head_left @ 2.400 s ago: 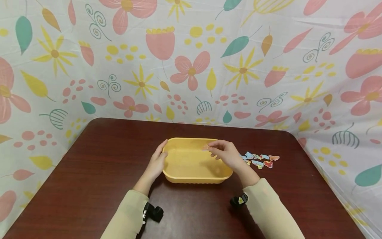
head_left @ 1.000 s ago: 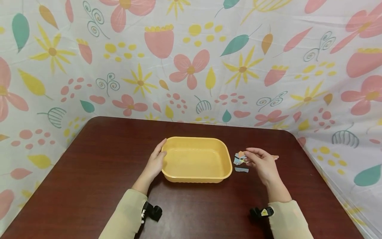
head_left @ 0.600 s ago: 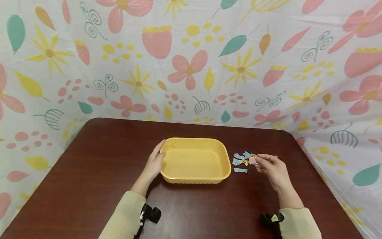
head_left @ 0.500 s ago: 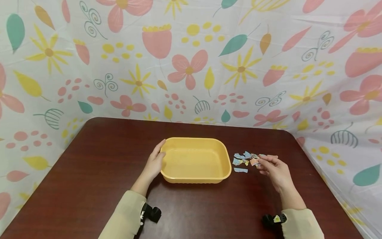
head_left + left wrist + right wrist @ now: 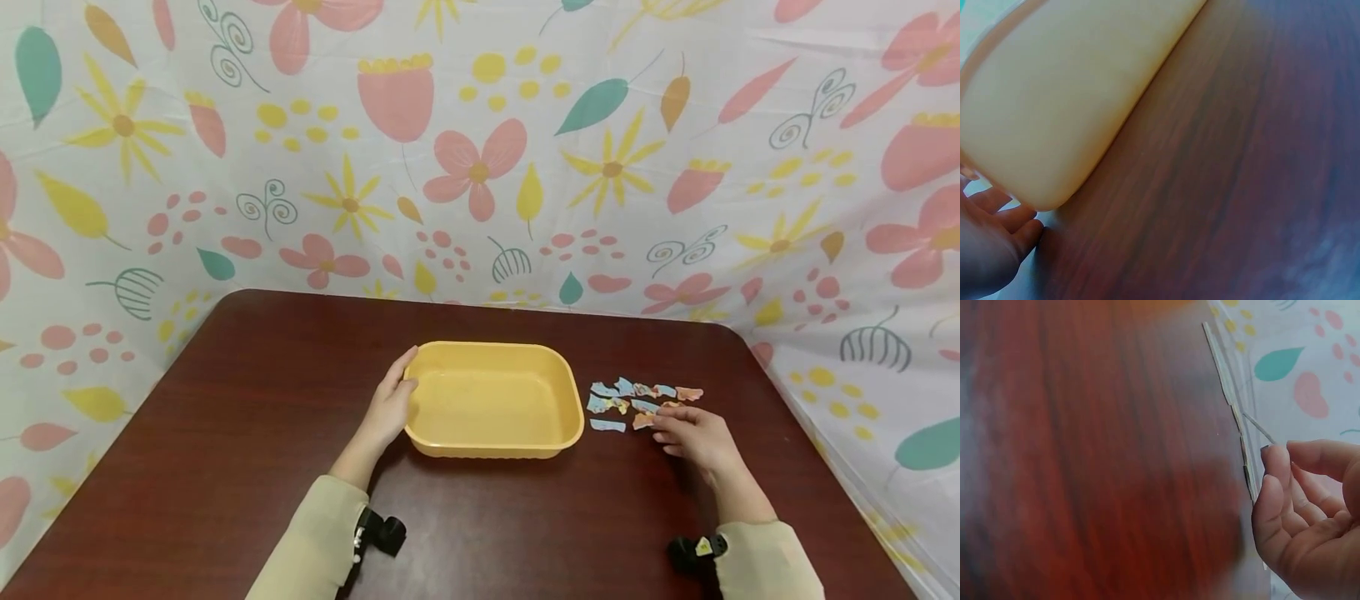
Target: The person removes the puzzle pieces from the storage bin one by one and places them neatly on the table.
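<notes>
A yellow rectangular plastic basin stands mid-table. My left hand grips its left side, thumb at the rim and fingers along the outer wall; the left wrist view has those fingers at the basin's corner. To the basin's right lie several flat, irregular puzzle pieces in blue, yellow and orange, in loose rows. Over their near edge my right hand pinches an orange puzzle piece, close to the tabletop. In the right wrist view this piece appears edge-on, tilted, between thumb and fingertips.
The dark brown wooden table has rounded far corners. A white cloth printed with flowers and leaves hangs behind and at both sides. Each wrist carries a small black camera. A single blue piece lies nearest the basin's right front corner.
My right hand has carried the orange piece from above the basin rightward to the other pieces, then lower toward the near row. My left hand has stayed at the basin.
</notes>
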### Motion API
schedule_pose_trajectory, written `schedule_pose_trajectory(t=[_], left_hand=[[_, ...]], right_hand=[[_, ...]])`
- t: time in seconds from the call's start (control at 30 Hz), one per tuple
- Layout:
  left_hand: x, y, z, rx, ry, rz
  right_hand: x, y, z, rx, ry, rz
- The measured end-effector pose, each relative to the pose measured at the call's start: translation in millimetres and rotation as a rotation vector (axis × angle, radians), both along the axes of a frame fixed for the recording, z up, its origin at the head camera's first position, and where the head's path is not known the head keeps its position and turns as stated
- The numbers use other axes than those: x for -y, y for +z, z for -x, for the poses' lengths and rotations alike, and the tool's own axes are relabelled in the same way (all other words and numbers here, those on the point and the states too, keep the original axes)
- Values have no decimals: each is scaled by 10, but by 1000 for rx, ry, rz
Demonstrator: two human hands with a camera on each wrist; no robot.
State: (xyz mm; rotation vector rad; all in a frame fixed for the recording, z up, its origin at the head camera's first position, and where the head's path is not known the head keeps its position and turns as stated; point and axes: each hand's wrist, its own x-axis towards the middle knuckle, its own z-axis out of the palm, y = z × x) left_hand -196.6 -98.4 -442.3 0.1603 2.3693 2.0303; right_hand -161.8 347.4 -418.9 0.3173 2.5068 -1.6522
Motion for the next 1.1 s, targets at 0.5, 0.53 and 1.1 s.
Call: schedule_pose_trajectory(t=[0.5,0.53,1.1], left_hand=[[-8,45,6,-31,36,-1],[-7,44,8,-31,39,-2],[75,127,114,37,-13,140]], right_hand=[[9,122,32,7,10,-199],[11,138,33,1,4,-212],[447,364,135,-256,124,-348]])
